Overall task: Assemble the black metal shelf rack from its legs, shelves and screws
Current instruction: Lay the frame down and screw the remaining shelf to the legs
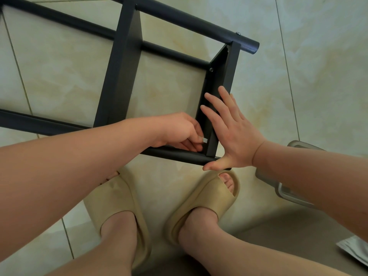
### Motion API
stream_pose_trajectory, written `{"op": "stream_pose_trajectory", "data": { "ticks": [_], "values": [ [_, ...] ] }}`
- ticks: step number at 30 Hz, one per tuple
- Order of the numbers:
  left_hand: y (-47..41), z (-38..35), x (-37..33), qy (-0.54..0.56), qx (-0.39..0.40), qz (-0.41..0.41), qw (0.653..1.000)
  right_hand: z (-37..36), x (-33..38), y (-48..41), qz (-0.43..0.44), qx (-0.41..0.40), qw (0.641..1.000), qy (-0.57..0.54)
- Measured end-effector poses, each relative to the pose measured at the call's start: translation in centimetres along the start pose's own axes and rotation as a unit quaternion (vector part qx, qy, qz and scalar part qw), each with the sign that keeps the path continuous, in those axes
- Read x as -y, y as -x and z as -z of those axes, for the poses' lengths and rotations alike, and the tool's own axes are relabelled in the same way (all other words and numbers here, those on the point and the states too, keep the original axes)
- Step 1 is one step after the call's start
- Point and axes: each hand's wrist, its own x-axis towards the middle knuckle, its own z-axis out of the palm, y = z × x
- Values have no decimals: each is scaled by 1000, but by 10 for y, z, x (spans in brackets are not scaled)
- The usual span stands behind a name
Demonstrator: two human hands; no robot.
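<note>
The black metal rack (123, 62) lies on its side on the tiled floor, with round legs and flat shelves joined. My left hand (179, 132) pinches a small silver tool or screw (204, 140) at the inner corner where the end shelf (223, 76) meets the near leg (179, 154). My right hand (231, 128) presses flat with straight fingers against the outer face of that end shelf, thumb under the leg's tip. Two screw heads (211, 69) show on the far side of the shelf and on the far leg (199, 20).
My two feet in beige slippers (211, 198) stand just below the rack. A grey plastic lid or tray (286, 192) lies on the floor at the right, partly behind my right forearm. A silver foil bag (356, 250) sits at the lower right edge.
</note>
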Motion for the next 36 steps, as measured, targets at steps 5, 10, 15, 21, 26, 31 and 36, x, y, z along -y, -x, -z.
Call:
{"op": "stream_pose_trajectory", "data": {
  "ticks": [5, 10, 15, 21, 26, 31, 36],
  "values": [
    [1, -2, 1, -25, 3, -4, 1000, 0, 0, 0, 2, 0, 1000, 3],
    [1, -2, 0, -59, 7, -11, 998, 0, 0, 0, -2, 6, 1000, 1],
    [3, 1, -2, -107, 18, -13, 994, 1, 0, 0, -5, 12, 1000, 2],
    [3, -1, -1, -185, 12, -20, 982, 1, 0, 0, -7, 20, 1000, 1],
    [1, 0, -1, -194, 20, -16, 981, 0, -1, 1, -2, 23, 1000, -1],
    [3, 5, 0, -259, -7, -19, 966, 0, -1, 3, -1, 34, 999, 1],
    [29, 27, 0, -430, -91, 6, 898, 14, 3, 3, -16, 112, 993, 35]
  ]
}}
